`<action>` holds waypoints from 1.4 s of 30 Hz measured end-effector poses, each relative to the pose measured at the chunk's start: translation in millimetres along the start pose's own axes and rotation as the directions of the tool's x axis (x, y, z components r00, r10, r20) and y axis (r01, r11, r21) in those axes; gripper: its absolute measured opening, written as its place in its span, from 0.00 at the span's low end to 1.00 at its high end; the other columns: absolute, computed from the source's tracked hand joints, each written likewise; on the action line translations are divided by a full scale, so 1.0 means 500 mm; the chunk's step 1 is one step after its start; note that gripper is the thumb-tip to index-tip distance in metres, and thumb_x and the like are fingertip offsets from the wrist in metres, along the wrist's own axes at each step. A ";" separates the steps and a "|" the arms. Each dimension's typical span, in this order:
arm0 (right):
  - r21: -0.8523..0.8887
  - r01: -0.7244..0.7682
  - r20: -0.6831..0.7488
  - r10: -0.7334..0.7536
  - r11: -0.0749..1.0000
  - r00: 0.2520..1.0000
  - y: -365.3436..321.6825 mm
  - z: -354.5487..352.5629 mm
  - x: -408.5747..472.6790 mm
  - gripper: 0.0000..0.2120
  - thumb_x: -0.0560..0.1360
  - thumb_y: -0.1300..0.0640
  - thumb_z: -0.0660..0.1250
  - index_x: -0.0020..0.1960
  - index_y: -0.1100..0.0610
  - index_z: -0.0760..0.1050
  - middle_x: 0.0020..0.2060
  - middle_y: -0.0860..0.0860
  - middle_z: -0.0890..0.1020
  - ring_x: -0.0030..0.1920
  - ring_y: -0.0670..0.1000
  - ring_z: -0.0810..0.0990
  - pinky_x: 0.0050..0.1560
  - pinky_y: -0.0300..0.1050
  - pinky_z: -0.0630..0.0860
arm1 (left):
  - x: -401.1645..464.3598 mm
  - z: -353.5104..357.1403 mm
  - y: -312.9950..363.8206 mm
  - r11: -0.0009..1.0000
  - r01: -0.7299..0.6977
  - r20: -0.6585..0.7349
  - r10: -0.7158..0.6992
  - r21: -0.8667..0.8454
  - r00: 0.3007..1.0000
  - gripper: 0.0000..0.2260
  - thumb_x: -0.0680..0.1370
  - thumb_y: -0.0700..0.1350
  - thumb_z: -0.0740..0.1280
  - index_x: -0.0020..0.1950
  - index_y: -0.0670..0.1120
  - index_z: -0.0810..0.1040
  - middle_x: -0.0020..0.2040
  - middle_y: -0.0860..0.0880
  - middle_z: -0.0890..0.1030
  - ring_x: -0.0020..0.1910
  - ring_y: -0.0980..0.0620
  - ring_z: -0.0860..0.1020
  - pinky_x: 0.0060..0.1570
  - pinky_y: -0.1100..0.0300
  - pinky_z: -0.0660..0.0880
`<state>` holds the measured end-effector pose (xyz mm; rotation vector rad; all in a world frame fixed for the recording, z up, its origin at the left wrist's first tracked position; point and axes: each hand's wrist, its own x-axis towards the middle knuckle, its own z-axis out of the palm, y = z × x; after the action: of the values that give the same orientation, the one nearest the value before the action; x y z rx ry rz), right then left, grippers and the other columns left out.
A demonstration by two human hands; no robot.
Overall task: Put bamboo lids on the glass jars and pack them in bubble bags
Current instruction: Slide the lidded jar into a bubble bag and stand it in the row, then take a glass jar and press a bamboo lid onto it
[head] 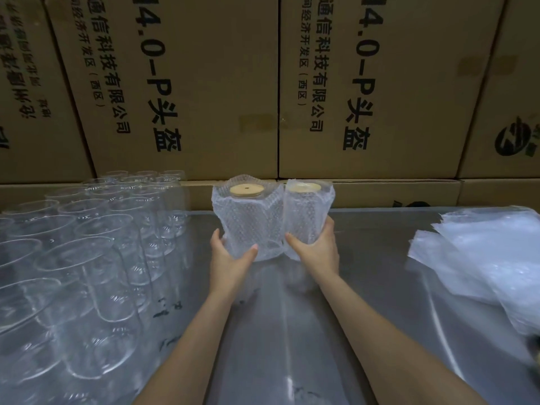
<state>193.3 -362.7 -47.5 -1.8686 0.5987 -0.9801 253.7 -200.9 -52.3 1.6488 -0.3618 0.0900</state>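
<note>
Two bagged jars [248,220] [308,214], one per hands [230,255] [315,249].

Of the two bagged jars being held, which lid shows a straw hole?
The jar in the left hand: its bamboo lid shows a small dark hole. The lid of the right hand's jar shows none from here.

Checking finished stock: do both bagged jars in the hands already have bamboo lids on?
Yes, a round bamboo lid shows in the open top of the left bagged jar and of the right bagged jar.
</note>
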 end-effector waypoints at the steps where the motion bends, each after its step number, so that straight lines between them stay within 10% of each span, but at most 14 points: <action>1: 0.005 0.011 0.036 -0.011 1.000 0.999 0.000 0.007 0.004 0.41 0.65 0.41 0.76 0.70 0.46 0.59 0.64 0.46 0.74 0.63 0.52 0.75 0.55 0.47 0.71 | 0.004 0.002 -0.002 1.000 -0.005 0.013 0.005 0.002 1.000 0.41 0.73 0.48 0.74 0.78 0.48 0.51 0.75 0.48 0.63 0.73 0.49 0.64 0.66 0.56 0.63; 13: 0.079 -0.011 0.315 -0.014 0.997 0.949 0.004 0.027 0.022 0.44 0.65 0.38 0.76 0.72 0.44 0.54 0.64 0.44 0.73 0.65 0.52 0.74 0.63 0.54 0.73 | 0.014 0.002 -0.011 0.998 -0.057 0.065 0.059 -0.029 0.996 0.38 0.72 0.44 0.76 0.75 0.48 0.58 0.70 0.50 0.70 0.67 0.53 0.70 0.68 0.52 0.69; 23: 0.122 -0.072 0.188 0.048 0.990 0.981 -0.004 -0.008 -0.030 0.55 0.58 0.33 0.75 0.74 0.42 0.47 0.73 0.47 0.65 0.69 0.51 0.70 0.63 0.48 0.70 | -0.017 -0.006 0.004 0.999 -0.002 0.033 0.003 -0.042 0.999 0.46 0.73 0.47 0.74 0.78 0.48 0.44 0.78 0.45 0.58 0.75 0.48 0.60 0.71 0.52 0.62; 34: 0.093 -0.106 0.145 0.092 0.990 0.985 -0.024 -0.097 -0.158 0.39 0.70 0.43 0.73 0.72 0.52 0.57 0.59 0.46 0.71 0.59 0.48 0.74 0.58 0.48 0.74 | -0.155 -0.039 0.036 0.999 -0.001 0.029 0.002 -0.041 1.000 0.40 0.74 0.43 0.73 0.77 0.48 0.52 0.74 0.47 0.64 0.65 0.58 0.63 0.64 0.56 0.66; 39: 0.029 -0.048 0.211 0.041 0.998 0.977 -0.043 -0.146 -0.239 0.04 0.74 0.52 0.71 0.47 0.50 0.77 0.44 0.47 0.83 0.47 0.47 0.81 0.52 0.44 0.75 | -0.253 -0.054 0.058 0.998 -0.016 0.073 0.020 -0.059 0.997 0.35 0.73 0.39 0.73 0.74 0.46 0.58 0.71 0.47 0.68 0.65 0.60 0.64 0.68 0.57 0.65; 42: -0.019 -0.001 0.257 0.006 1.000 0.966 -0.050 -0.176 -0.285 0.08 0.74 0.56 0.69 0.37 0.49 0.78 0.34 0.45 0.83 0.38 0.44 0.80 0.46 0.45 0.75 | -0.303 -0.063 0.070 0.999 -0.020 0.086 0.024 -0.048 0.996 0.31 0.73 0.38 0.73 0.72 0.45 0.62 0.66 0.48 0.70 0.66 0.57 0.67 0.67 0.57 0.66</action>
<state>40.3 -290.8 -55.9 -1.9703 0.4559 -0.7153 105.3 -145.2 -56.1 1.6055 -0.4453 0.0263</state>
